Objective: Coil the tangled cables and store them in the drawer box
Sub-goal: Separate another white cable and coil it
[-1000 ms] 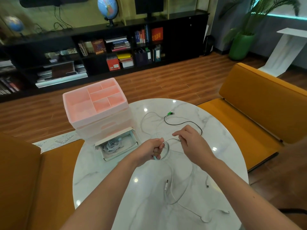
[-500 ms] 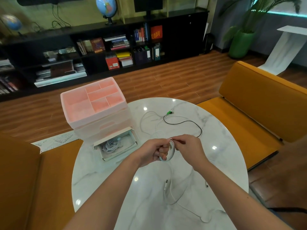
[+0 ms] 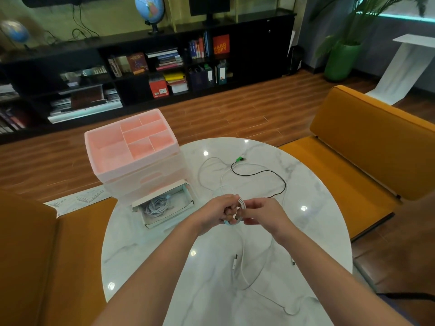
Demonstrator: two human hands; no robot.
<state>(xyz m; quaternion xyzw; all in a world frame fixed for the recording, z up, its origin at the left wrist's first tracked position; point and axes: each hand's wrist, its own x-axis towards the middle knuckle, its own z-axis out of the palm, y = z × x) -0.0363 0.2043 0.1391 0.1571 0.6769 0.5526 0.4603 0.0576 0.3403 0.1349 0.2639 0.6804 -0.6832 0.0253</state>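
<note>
Together, hands [image 3: 242, 211] gripping white cable coil [image 3: 240, 205]

A round marble surface [image 3: 306, 191] stands between mustard-orange benches [image 3: 367, 137]. Behind, a low black bookshelf [image 3: 259, 55] carries books and a blue globe [image 3: 149, 7]; a potted palm [image 3: 341, 60] fills the corner.
</note>
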